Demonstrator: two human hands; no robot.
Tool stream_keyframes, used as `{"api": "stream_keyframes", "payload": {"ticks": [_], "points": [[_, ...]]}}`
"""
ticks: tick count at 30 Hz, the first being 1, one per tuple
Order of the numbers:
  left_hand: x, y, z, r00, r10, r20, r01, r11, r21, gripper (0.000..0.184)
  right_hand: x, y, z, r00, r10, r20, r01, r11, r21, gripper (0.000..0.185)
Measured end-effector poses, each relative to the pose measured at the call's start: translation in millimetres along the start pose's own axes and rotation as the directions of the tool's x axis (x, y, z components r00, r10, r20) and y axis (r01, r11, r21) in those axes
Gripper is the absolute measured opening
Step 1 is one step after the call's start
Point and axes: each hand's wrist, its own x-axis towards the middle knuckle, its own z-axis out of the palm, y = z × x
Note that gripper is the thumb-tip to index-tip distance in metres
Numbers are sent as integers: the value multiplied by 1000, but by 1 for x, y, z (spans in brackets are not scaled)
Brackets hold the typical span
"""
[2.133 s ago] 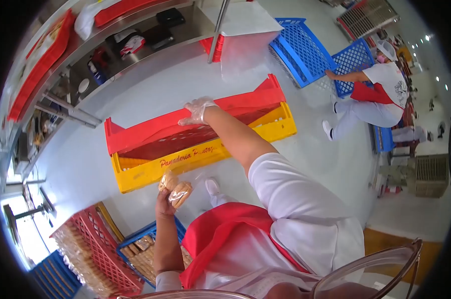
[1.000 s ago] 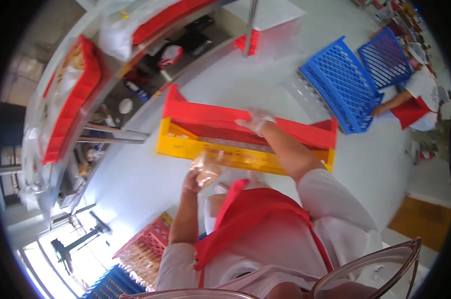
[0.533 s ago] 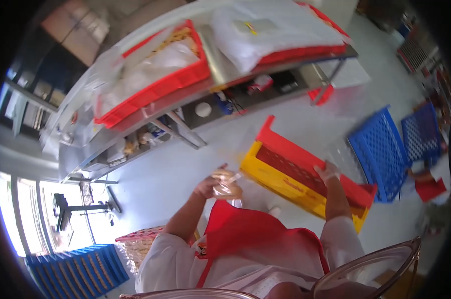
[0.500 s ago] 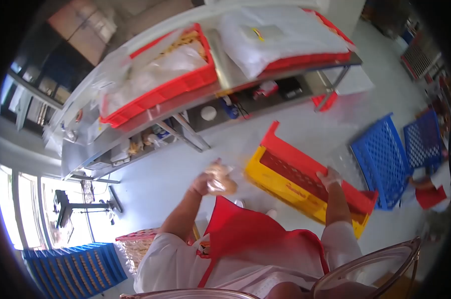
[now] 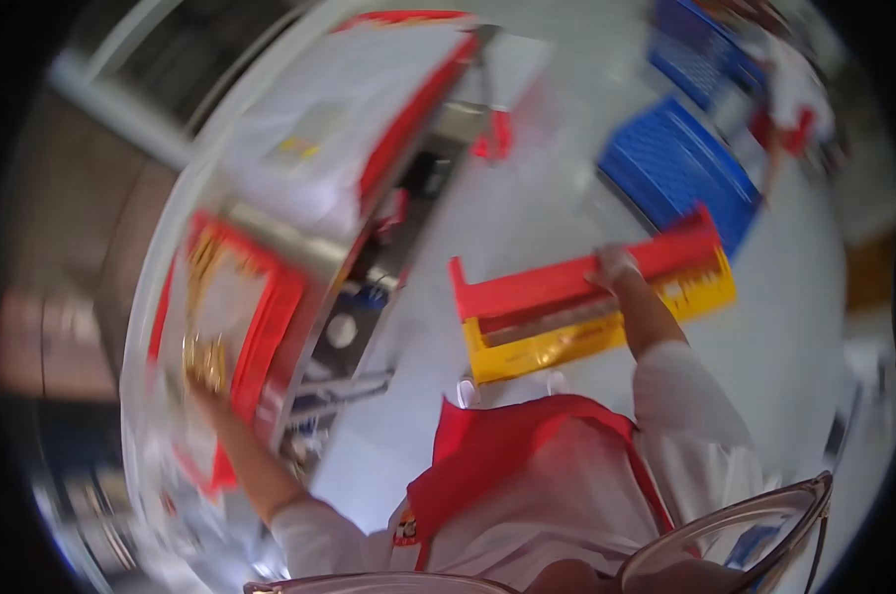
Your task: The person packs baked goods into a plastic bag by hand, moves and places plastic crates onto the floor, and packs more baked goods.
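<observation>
My left hand [image 5: 202, 384] stretches out over the red crate [image 5: 270, 332] on the metal table. In it is a clear plastic bag of bread [image 5: 208, 356], blurred by motion; the fingers close round it. Inside that crate lie clear plastic and golden-brown pieces. To the right, my right hand [image 5: 618, 267] grips the upper edge of another red crate [image 5: 537, 285], which is tilted and sits with a yellow crate [image 5: 552, 351] in front of my feet. A glove seems to cover part of this hand.
A large white bag [image 5: 319, 129] rests in a red crate farther along the table [image 5: 314, 252]. Blue crates [image 5: 680, 168] stand on the floor at upper right, with another person [image 5: 794, 89] beside them. Items lie on the table's lower shelf.
My view has turned toward the table. My left hand has moved from in front of me to over the table's red crate, carrying the bag. The right hand stays on the other crate.
</observation>
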Motion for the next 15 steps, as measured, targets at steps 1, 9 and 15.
{"api": "stream_keyframes", "payload": {"ticks": [1, 9, 15], "points": [[11, 0, 1, 991, -55, -123, 62, 997, 55, 51, -9, 0, -2, 999, 36, 0, -36, 996, 80, 75], [114, -15, -94, 829, 539, -151, 154, 39, 987, 78, -19, -12, 10, 974, 203, -99, -189, 973, 135, 68], [4, 6, 48, 424, 811, 404, -482, -175, 858, 63, -23, -8, 6, 969, 245, -35, -228, 937, 265, 61]]}}
